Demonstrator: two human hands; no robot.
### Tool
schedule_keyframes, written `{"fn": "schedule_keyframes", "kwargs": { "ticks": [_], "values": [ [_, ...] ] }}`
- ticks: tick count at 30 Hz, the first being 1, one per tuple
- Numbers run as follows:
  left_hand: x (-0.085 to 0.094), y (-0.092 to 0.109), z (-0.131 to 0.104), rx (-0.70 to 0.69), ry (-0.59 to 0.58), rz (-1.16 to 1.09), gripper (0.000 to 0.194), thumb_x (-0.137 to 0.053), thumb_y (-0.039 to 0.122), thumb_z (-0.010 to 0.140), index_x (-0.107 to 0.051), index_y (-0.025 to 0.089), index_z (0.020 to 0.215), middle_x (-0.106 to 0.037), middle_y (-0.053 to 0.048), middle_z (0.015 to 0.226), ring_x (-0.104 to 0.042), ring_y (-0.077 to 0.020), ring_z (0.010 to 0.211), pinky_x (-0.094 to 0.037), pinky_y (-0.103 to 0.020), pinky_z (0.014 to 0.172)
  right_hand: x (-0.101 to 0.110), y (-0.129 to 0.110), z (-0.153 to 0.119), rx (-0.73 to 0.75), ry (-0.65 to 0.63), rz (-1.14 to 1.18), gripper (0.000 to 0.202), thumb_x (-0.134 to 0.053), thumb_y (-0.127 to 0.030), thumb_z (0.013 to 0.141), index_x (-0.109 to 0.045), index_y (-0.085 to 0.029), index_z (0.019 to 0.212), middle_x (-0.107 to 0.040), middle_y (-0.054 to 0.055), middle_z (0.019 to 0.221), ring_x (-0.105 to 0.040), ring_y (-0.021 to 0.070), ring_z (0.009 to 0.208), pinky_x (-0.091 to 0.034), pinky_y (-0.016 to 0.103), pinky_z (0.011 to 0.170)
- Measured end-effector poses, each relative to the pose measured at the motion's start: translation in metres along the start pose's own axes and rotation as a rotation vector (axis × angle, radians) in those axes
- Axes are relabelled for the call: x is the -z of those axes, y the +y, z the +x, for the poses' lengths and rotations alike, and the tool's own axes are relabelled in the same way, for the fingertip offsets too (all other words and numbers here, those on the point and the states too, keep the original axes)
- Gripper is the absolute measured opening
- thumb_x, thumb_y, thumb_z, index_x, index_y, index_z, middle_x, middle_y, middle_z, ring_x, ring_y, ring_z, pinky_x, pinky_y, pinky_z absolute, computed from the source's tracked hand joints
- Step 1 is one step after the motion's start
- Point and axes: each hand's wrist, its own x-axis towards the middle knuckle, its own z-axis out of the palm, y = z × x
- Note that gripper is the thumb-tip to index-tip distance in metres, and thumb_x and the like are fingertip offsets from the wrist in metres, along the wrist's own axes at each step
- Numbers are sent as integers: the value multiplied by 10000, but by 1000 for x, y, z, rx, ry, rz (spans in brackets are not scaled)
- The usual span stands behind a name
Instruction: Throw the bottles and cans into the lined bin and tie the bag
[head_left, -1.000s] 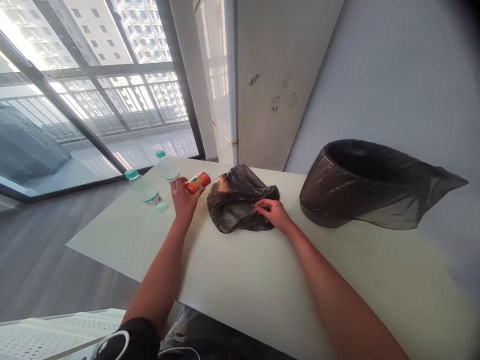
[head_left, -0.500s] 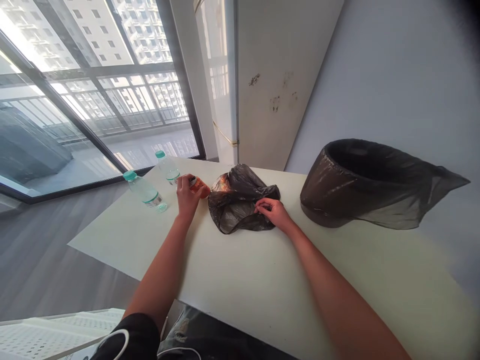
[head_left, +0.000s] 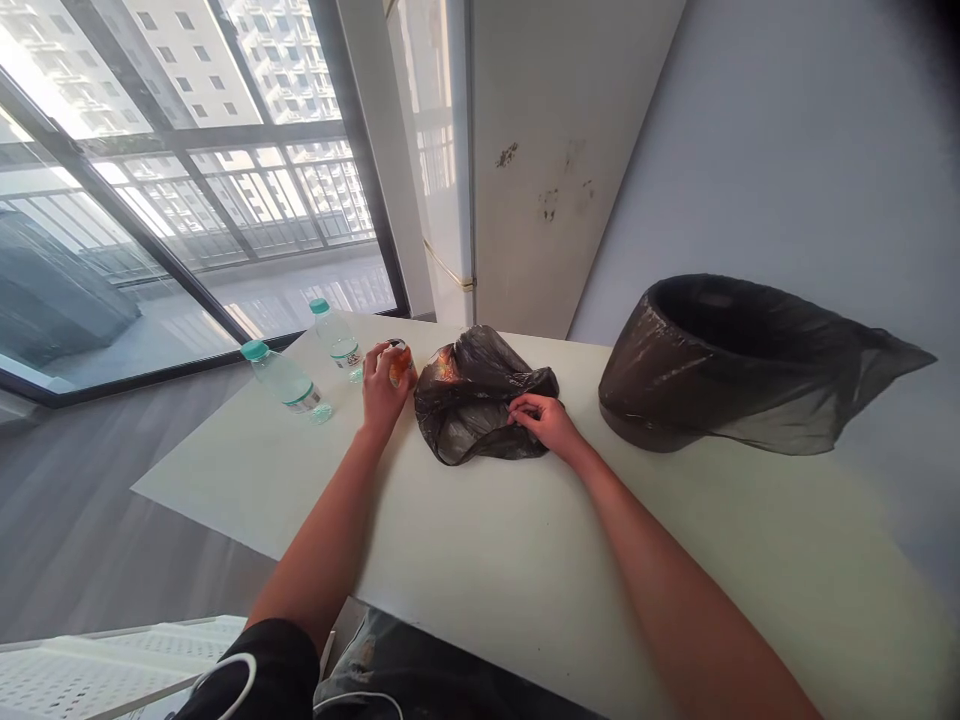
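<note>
My left hand (head_left: 384, 392) is closed around an orange drink can (head_left: 401, 366), which stands upright just left of the bag; the fingers cover part of it. A thin black plastic bag (head_left: 487, 365) lies crumpled on the table, its mouth gaping toward me. Something orange and shiny shows through the film on its left side, too veiled to name. My right hand (head_left: 553, 425) pinches the bag's edge at the right of the mouth. Two clear plastic bottles with green caps, a nearer bottle (head_left: 289, 385) and a farther bottle (head_left: 337, 340), are beyond my left hand.
On the right of the white table (head_left: 465, 540) stands a dark trash bin (head_left: 645, 380), lined with a black bag that trails off to the right. Behind the table are a tall white cabinet (head_left: 540, 120) and a wall. A glass sliding door (head_left: 172, 190) is at the left.
The orange can has gone from tilted to upright, and my left hand has turned with it, shifting slightly right. My right hand keeps its pinch on the bag.
</note>
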Motion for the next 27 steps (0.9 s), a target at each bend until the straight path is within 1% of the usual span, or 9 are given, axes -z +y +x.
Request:
{"fn": "schedule_keyframes", "kwargs": {
  "ticks": [8, 12, 15, 17, 19, 20, 22, 24, 27],
  "values": [
    [4, 6, 1, -4, 28, -9, 412, -664, 186, 896, -680, 251, 1303, -555, -144, 1459, -467, -324, 1474, -365, -511, 1274, 0, 0, 1, 5, 3, -9, 203, -692, -390, 880, -727, -195, 923, -792, 62, 828, -696, 204, 758, -519, 332, 738],
    [4, 27, -5, -14, 89, -83, 281, -644, 289, 981, -697, 246, 1253, -590, -138, 1428, -515, -318, 1440, -381, -525, 1268, 0, -4, -1, 1, 5, -1, 207, -708, -399, 871, -723, -197, 915, -788, 62, 837, -696, 213, 772, -519, 338, 736],
    [-7, 49, -17, -85, -79, -204, 218, -577, 318, 1037, -732, 254, 1177, -666, -118, 1334, -610, -295, 1339, -447, -505, 1226, 2, -13, -7, 82, 106, -17, 183, -685, -387, 898, -719, -209, 915, -759, 57, 842, -667, 214, 766, -512, 351, 728],
    [-19, 59, -25, -126, -222, -229, 286, -610, 329, 1025, -719, 261, 1281, -621, -124, 1459, -561, -313, 1421, -419, -523, 1252, 3, -20, -11, 202, 216, -96, 147, -652, -353, 921, -712, -223, 884, -733, 62, 856, -637, 224, 798, -517, 376, 766],
    [-31, 63, -32, -124, -312, -210, 436, -673, 334, 985, -664, 268, 1416, -518, -125, 1601, -472, -339, 1515, -373, -553, 1284, 3, -25, -15, 322, 242, -187, 152, -620, -304, 934, -707, -237, 829, -727, 69, 875, -631, 244, 865, -528, 416, 858],
    [-36, 63, -34, -112, -340, -203, 490, -698, 323, 961, -648, 269, 1445, -496, -125, 1623, -463, -347, 1522, -371, -560, 1285, 3, -26, -17, 366, 208, -210, 168, -604, -276, 938, -709, -242, 811, -734, 71, 890, -641, 253, 903, -531, 431, 905],
    [-43, 60, -35, -66, -362, -214, 473, -701, 271, 926, -681, 263, 1398, -580, -126, 1526, -564, -336, 1415, -457, -539, 1220, -1, -26, -18, 418, 83, -215, 194, -577, -217, 937, -729, -245, 821, -756, 69, 927, -674, 258, 946, -543, 439, 939],
    [-44, 57, -35, -2, -373, -248, 336, -655, 226, 920, -742, 254, 1243, -708, -106, 1268, -688, -293, 1157, -580, -484, 1051, -7, -22, -17, 437, -32, -243, 218, -563, -157, 925, -756, -242, 871, -778, 64, 967, -704, 254, 962, -559, 427, 929],
    [-40, 57, -33, 66, -301, -290, 171, -604, 236, 960, -754, 244, 1042, -730, -77, 1025, -690, -256, 944, -610, -446, 931, -14, -13, -14, 411, -81, -410, 263, -552, -113, 916, -786, -232, 936, -792, 70, 999, -733, 260, 969, -571, 430, 931]
  ]
}}
